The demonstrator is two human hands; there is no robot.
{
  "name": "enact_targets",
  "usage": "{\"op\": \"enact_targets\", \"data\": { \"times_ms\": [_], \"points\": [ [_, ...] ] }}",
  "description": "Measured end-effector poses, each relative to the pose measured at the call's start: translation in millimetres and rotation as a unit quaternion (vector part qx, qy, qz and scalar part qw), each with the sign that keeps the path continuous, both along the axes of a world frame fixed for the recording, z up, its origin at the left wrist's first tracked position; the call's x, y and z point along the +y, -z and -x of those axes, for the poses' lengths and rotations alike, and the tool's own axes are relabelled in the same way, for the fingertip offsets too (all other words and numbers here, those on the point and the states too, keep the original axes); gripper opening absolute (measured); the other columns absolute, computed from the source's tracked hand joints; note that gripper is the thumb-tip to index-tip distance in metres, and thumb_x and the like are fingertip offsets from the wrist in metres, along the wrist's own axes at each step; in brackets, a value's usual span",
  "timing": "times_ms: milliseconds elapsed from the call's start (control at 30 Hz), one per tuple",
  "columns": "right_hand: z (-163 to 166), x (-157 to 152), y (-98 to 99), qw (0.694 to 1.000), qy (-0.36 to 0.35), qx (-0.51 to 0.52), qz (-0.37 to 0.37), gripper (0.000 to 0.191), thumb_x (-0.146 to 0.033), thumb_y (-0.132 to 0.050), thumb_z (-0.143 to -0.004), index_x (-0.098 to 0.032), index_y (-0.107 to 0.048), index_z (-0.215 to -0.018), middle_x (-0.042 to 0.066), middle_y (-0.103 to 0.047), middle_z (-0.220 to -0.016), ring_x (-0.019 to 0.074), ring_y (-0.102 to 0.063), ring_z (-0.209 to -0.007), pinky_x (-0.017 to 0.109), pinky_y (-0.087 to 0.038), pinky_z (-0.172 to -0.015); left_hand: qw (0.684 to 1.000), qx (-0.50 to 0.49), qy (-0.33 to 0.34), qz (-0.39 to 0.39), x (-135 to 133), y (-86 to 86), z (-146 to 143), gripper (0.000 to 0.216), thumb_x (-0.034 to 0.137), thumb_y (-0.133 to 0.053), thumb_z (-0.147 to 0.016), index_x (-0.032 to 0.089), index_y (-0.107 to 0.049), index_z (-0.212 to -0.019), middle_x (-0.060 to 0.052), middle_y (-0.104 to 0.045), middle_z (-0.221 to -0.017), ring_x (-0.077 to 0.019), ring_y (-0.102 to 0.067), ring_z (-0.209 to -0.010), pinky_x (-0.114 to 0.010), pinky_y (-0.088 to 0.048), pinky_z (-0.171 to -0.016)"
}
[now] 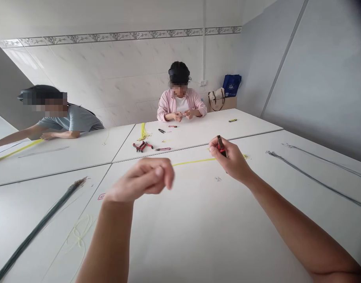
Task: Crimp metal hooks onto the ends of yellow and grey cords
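Note:
My left hand is raised over the near table, fingers curled in and thumb pressed against them. Whatever it may pinch is too small or blurred to see. In my right hand is a small black-and-red hand tool, partly hidden by the fingers; its exact kind does not show. Behind both hands a thin yellow strand bundle lies across the white table, its frayed end showing right of my right hand. Small scraps lie below that hand.
Dark green strands and a loose pale coil lie at left; grey strands at right. Red-handled pliers, snips and a yellow bundle lie farther back. Two people work across the tables.

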State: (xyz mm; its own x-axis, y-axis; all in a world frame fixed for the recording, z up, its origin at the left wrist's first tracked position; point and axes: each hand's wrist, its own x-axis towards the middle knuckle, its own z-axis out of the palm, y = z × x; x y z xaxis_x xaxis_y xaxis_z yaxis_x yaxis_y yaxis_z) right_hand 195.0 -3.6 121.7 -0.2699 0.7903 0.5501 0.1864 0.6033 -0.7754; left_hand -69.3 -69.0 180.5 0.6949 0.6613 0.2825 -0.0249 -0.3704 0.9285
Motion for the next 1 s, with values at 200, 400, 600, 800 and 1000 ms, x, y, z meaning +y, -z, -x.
{"op": "enact_targets", "data": {
  "times_ms": [200,400,600,800,1000],
  "points": [
    [-4,2,-0.5,1.0,-0.002,-0.02,0.0,0.022,-0.036,-0.049,-0.103,-0.022,-0.049,-0.085,-0.001,-0.051,-0.077,0.0114,-0.035,-0.06,0.026,-0.031,-0.055,0.915,-0.368,-0.168,0.007,-10,-19.2,20,0.02,0.026,-0.055,-0.101,0.026,-0.065,-0.084,0.012,-0.034,-0.04,-0.0038,-0.022,-0.027,-0.012,-0.035,-0.033],
    [0,-10,-3.3,0.998,-0.047,-0.047,0.016,0.025,-0.037,-0.049,-0.104,-0.023,-0.046,-0.084,-0.002,-0.047,-0.078,0.0126,-0.035,-0.064,0.027,-0.032,-0.058,0.831,-0.318,-0.439,-0.127,3,-11.8,11,0.017,0.037,-0.05,-0.104,0.035,-0.067,-0.1,0.006,-0.073,-0.124,-0.0132,-0.067,-0.121,-0.027,-0.058,-0.1],
    [0,-24,-5.3,0.99,-0.127,-0.058,0.036,0.029,-0.043,-0.048,-0.106,-0.023,-0.047,-0.085,-0.001,-0.045,-0.078,0.0131,-0.034,-0.064,0.028,-0.031,-0.057,0.812,0.106,-0.435,-0.374,12,5.3,-8,0.028,0.038,-0.05,-0.103,0.027,-0.075,-0.104,-0.002,-0.063,-0.144,-0.0264,-0.046,-0.147,-0.055,-0.027,-0.127],
    [-4,-24,-12.5,0.997,-0.072,0.013,-0.022,0.03,-0.047,-0.05,-0.104,-0.024,-0.05,-0.086,0.001,-0.048,-0.08,0.0158,-0.045,-0.072,0.029,-0.036,-0.062,0.795,0.333,-0.352,-0.366,9,13.8,-7,0.033,0.031,-0.045,-0.105,0.025,-0.077,-0.103,0.001,-0.078,-0.087,-0.018,-0.072,-0.089,-0.048,-0.041,-0.117],
    [-6,-8,-8.3,0.998,0.025,0.043,-0.034,0.036,-0.055,-0.053,-0.101,-0.024,-0.05,-0.084,0.001,-0.05,-0.079,0.0146,-0.041,-0.065,0.028,-0.034,-0.056,0.949,0.261,-0.165,-0.064,-1,3.1,0,0.035,0.041,-0.049,-0.103,0.022,-0.078,-0.105,-0.005,-0.078,-0.081,-0.0165,-0.074,-0.074,-0.026,-0.06,-0.068]
  ]
}}
